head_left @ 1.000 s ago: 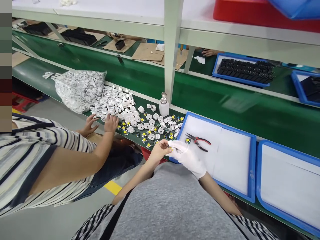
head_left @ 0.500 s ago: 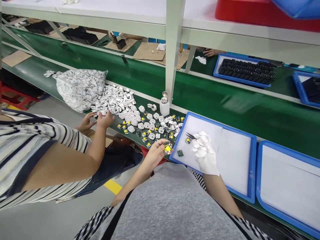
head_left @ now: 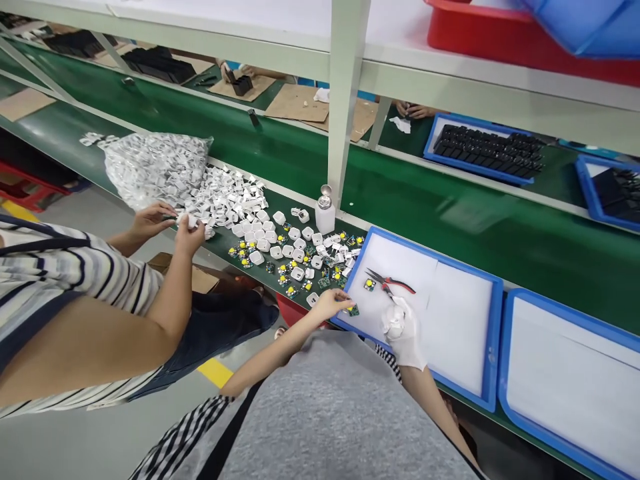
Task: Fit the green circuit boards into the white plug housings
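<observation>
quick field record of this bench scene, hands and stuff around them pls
left hand: bare, fingertips on a small green circuit board at the blue tray edge
right hand: white glove, curled on the tray liner
pliers: red-handled, lying in the tray, untouched
bench: white plastic housings, small white bottle
co-worker's hands: at the housing pile

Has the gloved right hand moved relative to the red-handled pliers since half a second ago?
Yes. The right hand covered the pliers then; now it lies nearer the person, on the blue tray, pliers exposed.
</observation>
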A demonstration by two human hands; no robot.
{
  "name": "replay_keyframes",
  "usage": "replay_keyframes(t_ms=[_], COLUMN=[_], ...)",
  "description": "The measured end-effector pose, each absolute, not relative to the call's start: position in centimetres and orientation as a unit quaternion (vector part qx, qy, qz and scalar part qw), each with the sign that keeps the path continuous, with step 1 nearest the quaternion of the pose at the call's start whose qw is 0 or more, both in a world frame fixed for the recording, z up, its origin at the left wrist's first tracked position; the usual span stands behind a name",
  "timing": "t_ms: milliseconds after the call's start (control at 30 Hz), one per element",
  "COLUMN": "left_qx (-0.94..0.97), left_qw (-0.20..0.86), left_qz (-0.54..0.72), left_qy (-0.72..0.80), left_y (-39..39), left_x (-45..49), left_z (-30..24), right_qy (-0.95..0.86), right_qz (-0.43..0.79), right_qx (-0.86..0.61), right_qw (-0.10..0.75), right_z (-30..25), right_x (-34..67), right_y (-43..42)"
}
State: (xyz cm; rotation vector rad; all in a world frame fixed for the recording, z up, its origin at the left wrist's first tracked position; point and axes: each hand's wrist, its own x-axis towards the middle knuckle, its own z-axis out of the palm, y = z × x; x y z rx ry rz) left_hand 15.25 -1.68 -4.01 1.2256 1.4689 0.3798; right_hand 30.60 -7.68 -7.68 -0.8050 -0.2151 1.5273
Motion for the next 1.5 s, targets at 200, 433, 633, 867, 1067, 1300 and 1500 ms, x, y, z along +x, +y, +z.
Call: replay_keyframes(t_ms=[200,433,633,867,1067,1300,1500], left_qx=[0.591,0.541,0.515,0.468,0.435,0.456,0.610], left_qw=[0.455,0.434,0.385,0.293,0.247,0.201,0.174], left_qz=[0.136,0.222,0.251,0.286,0.285,0.238,0.144], left_qy=[0.652,0.685,0.724,0.783,0.818,0.834,0.760], left_y=[-0.7,2.6,6.6,9.0,9.9,9.3,8.2], left_x=[18.6,16.8,14.3,10.9,8.1,5.9,9.8], left_z=[-7.6,-6.5,-5.0,-3.2,-2.8,-2.1,-3.1], right_qy=[0.089,-0.070,0.017,0.036,0.021,0.030,0.030], right_qz=[0.736,0.774,0.753,0.714,0.732,0.689,0.623], right_qx=[-0.339,-0.267,-0.296,-0.305,-0.305,-0.307,-0.386], right_qw=[0.579,0.569,0.587,0.629,0.609,0.656,0.680], right_z=[-6.7,-7.4,-9.5,-8.5,-10.2,-10.7,-10.2], right_x=[31.5,32.1,33.6,35.6,35.5,36.7,38.3], right_y=[-8.9,-10.2,-9.1,-9.6,-9.4,-7.1,-5.4])
